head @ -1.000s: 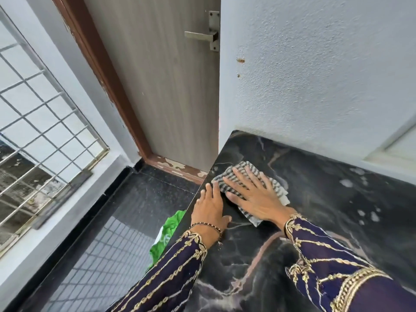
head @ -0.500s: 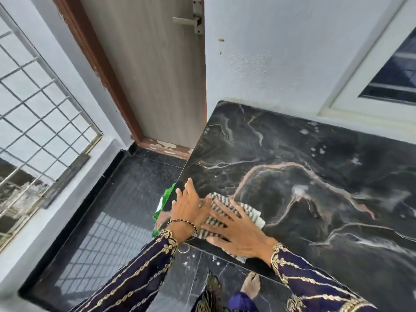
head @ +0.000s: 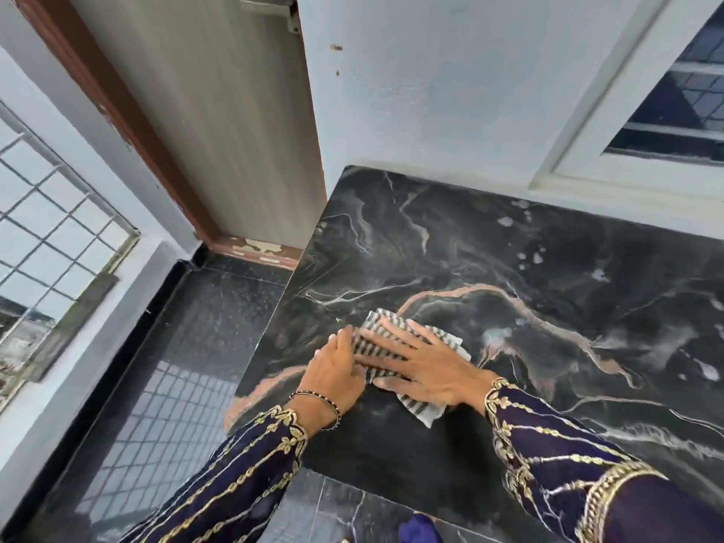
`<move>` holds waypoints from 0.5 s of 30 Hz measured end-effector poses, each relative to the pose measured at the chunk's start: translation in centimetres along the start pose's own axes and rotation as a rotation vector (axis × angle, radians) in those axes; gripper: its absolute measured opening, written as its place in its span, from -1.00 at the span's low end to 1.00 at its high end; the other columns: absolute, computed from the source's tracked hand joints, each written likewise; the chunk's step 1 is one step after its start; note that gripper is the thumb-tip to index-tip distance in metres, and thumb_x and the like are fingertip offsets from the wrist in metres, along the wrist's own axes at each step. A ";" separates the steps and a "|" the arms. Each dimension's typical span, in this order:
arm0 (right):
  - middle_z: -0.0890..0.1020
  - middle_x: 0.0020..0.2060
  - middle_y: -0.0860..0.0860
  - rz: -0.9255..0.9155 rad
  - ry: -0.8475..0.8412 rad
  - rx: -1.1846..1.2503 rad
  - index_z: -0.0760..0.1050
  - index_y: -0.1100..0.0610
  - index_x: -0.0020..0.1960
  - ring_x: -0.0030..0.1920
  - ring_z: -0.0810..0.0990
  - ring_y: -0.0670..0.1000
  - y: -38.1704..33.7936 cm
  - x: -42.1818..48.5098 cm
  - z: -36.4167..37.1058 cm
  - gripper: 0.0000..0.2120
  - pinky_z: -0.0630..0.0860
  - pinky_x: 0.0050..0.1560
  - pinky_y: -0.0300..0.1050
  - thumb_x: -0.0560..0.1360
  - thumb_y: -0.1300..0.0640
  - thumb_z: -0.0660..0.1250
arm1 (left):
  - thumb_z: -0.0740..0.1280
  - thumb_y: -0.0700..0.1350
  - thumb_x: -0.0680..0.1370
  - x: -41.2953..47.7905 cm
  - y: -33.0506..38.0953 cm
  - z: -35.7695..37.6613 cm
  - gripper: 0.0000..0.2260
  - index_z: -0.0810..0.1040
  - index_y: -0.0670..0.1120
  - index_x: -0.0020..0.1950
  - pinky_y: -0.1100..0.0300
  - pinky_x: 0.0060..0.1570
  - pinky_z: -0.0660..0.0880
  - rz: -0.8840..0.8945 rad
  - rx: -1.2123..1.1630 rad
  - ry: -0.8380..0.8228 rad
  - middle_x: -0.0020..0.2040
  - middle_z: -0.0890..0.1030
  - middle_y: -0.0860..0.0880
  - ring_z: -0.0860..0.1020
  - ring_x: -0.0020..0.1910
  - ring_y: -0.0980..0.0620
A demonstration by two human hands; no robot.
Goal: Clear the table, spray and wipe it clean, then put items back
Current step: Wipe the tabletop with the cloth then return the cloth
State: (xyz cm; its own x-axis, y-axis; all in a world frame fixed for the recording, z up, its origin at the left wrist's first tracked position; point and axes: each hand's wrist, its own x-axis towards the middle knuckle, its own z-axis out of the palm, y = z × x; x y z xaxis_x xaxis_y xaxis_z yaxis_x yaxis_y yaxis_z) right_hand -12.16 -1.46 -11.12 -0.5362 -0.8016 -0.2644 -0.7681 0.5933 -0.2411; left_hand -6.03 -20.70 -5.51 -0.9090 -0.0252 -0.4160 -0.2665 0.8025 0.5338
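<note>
A striped grey-and-white cloth (head: 415,358) is pressed flat on the black marble-patterned table top (head: 509,276), near its left edge. The right hand (head: 423,364) is spread wide over it, fingers splayed. The left hand (head: 337,372) lies flat beside, fingertips apparently touching the cloth's edge.

The right hand (head: 425,364) lies flat over the striped cloth (head: 419,410), hiding its middle; only its edges and corners show. The left hand (head: 333,372) covers the cloth's near-left edge. The surface (head: 548,268) runs off the right edge of the frame. The door handle (head: 274,9) and the window (head: 681,99) are cut off by the frame's edges.
</note>
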 end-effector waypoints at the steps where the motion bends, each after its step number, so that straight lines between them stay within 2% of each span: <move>1: -0.28 0.59 -0.28 0.016 -0.011 0.006 -0.13 -0.38 0.59 0.59 -0.41 -0.08 1.5 1.0 -0.9 -0.50 -0.46 0.53 0.03 0.68 -0.30 -0.09 | 0.22 -0.20 0.49 1.0 0.4 0.1 -0.40 0.11 -0.13 0.51 -0.04 0.33 0.37 -0.008 -0.030 0.005 0.35 0.42 -0.11 0.43 0.33 -0.13; 4: -0.28 0.58 -0.28 0.056 -0.042 0.007 -0.17 -0.38 0.58 0.58 -0.40 -0.08 6.6 4.3 -3.1 -0.49 -0.42 0.54 0.04 0.67 -0.30 -0.10 | 0.31 -0.04 0.47 4.7 2.3 0.0 -0.22 -0.06 -0.12 0.56 -0.06 0.39 0.31 0.013 -0.006 0.015 0.45 0.30 -0.09 0.33 0.42 -0.12; 7: -0.29 0.59 -0.26 0.084 -0.059 0.002 -0.21 -0.36 0.59 0.57 -0.42 -0.08 11.6 7.5 -5.6 -0.47 -0.40 0.54 0.05 0.66 -0.31 -0.13 | 0.41 0.17 0.42 9.2 4.4 -0.7 0.06 -0.27 -0.23 0.53 -0.22 0.48 0.10 0.000 0.204 -0.017 0.58 -0.07 -0.14 -0.05 0.56 -0.16; 9: -0.31 0.58 -0.26 0.119 -0.067 0.021 -0.22 -0.35 0.59 0.54 -0.44 -0.12 14.9 9.6 -7.4 -0.47 -0.41 0.54 0.05 0.67 -0.30 -0.13 | 0.47 0.27 0.31 12.3 5.6 -1.4 0.23 -0.36 -0.24 0.51 -0.37 0.42 0.08 -0.059 0.308 -0.068 0.57 -0.25 -0.15 -0.20 0.55 -0.20; 11: -0.31 0.59 -0.26 0.155 -0.066 0.036 -0.22 -0.35 0.59 0.56 -0.42 -0.10 18.0 11.7 -8.9 -0.47 -0.38 0.56 0.07 0.67 -0.29 -0.13 | 0.53 0.29 0.21 14.9 6.7 -2.0 0.34 -0.38 -0.25 0.50 -0.46 0.33 0.12 -0.142 0.354 -0.133 0.55 -0.30 -0.18 -0.24 0.53 -0.28; 15: -0.30 0.59 -0.26 0.253 -0.035 0.076 -0.23 -0.39 0.57 0.59 -0.38 -0.07 23.1 15.9 -10.8 -0.48 -0.34 0.58 0.12 0.66 -0.33 -0.15 | 0.56 0.24 0.21 17.8 8.0 -1.6 0.33 -0.35 -0.29 0.49 -0.52 0.26 0.16 -0.276 0.455 -0.275 0.51 -0.35 -0.29 -0.29 0.48 -0.40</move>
State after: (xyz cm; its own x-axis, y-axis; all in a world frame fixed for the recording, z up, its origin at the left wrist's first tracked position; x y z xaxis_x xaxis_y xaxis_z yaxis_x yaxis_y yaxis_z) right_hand -42.23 -1.35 -10.78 -0.6942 -0.6250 -0.3571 -0.5819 0.7793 -0.2326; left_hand -24.82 -15.72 -7.45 -0.6931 -0.1628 -0.7023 -0.2623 0.9643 0.0353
